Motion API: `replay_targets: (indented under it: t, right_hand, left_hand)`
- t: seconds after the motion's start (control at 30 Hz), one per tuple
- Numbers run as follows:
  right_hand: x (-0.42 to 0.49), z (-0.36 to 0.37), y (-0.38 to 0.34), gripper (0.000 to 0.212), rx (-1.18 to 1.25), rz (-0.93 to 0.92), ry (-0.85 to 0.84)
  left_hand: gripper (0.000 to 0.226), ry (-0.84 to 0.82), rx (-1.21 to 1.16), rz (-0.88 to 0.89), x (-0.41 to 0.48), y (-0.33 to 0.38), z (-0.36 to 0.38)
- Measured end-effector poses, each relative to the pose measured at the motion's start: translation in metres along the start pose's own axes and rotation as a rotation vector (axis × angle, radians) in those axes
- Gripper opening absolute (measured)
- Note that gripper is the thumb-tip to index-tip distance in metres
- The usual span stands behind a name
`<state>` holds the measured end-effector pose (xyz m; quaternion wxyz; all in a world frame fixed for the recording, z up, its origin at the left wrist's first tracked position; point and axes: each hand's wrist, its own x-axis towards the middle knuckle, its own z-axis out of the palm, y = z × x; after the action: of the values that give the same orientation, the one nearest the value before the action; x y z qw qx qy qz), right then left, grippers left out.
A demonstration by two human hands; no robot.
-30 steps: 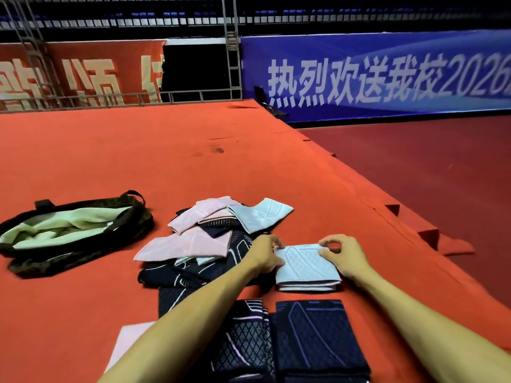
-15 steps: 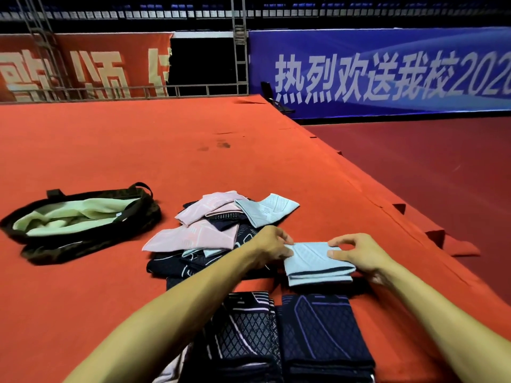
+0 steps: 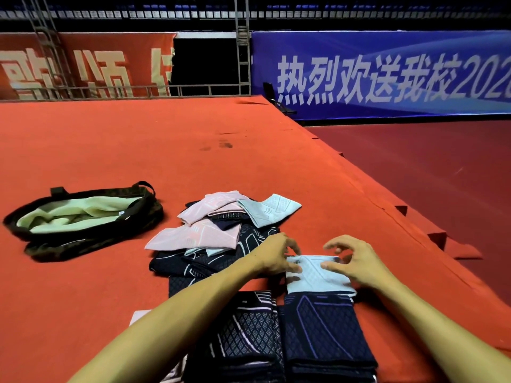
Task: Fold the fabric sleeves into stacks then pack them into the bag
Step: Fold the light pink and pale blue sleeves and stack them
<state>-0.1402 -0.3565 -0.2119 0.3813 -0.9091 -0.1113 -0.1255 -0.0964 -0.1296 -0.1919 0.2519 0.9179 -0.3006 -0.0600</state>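
Note:
My left hand (image 3: pixel 276 255) pinches the left edge of a folded light blue sleeve (image 3: pixel 315 276). My right hand (image 3: pixel 356 262) has its thumb on top of the sleeve and its curled fingertips at the far right corner, with the index finger raised. The sleeve's near edge lies over the far end of a folded dark navy stack (image 3: pixel 326 330). A second dark stack (image 3: pixel 249 330) sits to its left. Behind them is a loose pile of pink (image 3: pixel 199 234), light blue (image 3: pixel 269 210) and dark sleeves (image 3: pixel 218 262). The open dark bag (image 3: pixel 83 236) with pale green lining lies at the left.
Everything rests on a red carpeted platform (image 3: pixel 166 150). Its edge (image 3: pixel 392 205) runs diagonally on the right and drops to a darker red floor. A pale pink piece (image 3: pixel 138 316) shows beside my left forearm. Banners and metal scaffolding stand far behind.
Both hands have brought the folded light blue sleeve nearer, from the carpet onto the far end of the navy stack. My right index finger has lifted off it.

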Motion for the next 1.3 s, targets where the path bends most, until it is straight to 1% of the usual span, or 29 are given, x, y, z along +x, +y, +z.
replay_targets:
  t: [0.03,0.13,0.23,0.3,0.37,0.47,0.57,0.67,0.77,0.83,0.97,1.07,1.13,1.17,1.23,1.3]
  right_hand:
    - [-0.001,0.003,-0.001,0.036,0.027,-0.002,-0.022]
    - [-0.010,0.013,0.007,0.036,0.012,-0.005,-0.151]
    - [-0.015,0.017,0.013,0.039,-0.022,-0.018,-0.178]
    - [-0.011,0.015,0.009,0.035,-0.030,-0.014,-0.171]
    - [0.003,0.014,0.004,0.030,-0.007,-0.005,-0.098]
    - [0.034,0.019,-0.013,0.025,0.065,-0.008,0.053]
    - [0.071,0.038,-0.033,0.023,0.086,-0.066,0.088]
    - [0.103,0.071,-0.050,0.034,0.051,-0.105,0.070]
    - [0.122,0.104,-0.058,0.046,0.019,-0.128,-0.015]
    - [0.129,0.118,-0.059,0.050,-0.015,-0.136,-0.061]
    - [0.138,0.127,-0.055,0.045,-0.038,-0.106,-0.026]
    - [0.140,0.129,-0.057,0.038,-0.139,-0.151,-0.042]
    - [0.139,0.130,-0.060,0.036,-0.207,-0.192,-0.007]
    - [0.139,0.128,-0.061,0.036,-0.202,-0.188,0.032]
    - [0.140,0.119,-0.067,0.036,-0.117,-0.172,0.113]
    - [0.140,0.102,-0.081,0.032,0.002,-0.186,0.147]
  left_hand:
    - [0.042,-0.035,-0.019,0.009,-0.001,-0.001,0.001]
    - [0.050,-0.154,0.083,0.047,-0.002,-0.005,0.006]
    - [0.051,-0.163,0.082,0.069,-0.002,-0.008,0.006]
    - [0.047,-0.152,0.069,0.086,-0.003,-0.010,0.005]
    - [0.037,-0.086,-0.026,0.075,-0.003,-0.017,-0.001]
    - [0.022,0.131,-0.236,0.006,-0.003,-0.035,-0.024]
    - [0.012,0.352,-0.277,-0.097,0.001,-0.063,-0.054]
    - [0.012,0.486,-0.292,-0.155,0.002,-0.090,-0.075]
    - [0.015,0.519,-0.281,-0.200,-0.001,-0.111,-0.079]
    - [0.016,0.521,-0.269,-0.201,-0.002,-0.120,-0.076]
    - [0.016,0.539,-0.303,-0.159,-0.002,-0.127,-0.070]
    - [0.016,0.546,-0.340,-0.158,-0.001,-0.130,-0.070]
    - [0.015,0.543,-0.353,-0.160,-0.002,-0.130,-0.071]
    - [0.015,0.544,-0.357,-0.163,-0.003,-0.129,-0.071]
    - [0.017,0.564,-0.370,-0.161,-0.005,-0.129,-0.074]
    - [0.024,0.594,-0.398,-0.150,-0.007,-0.128,-0.078]
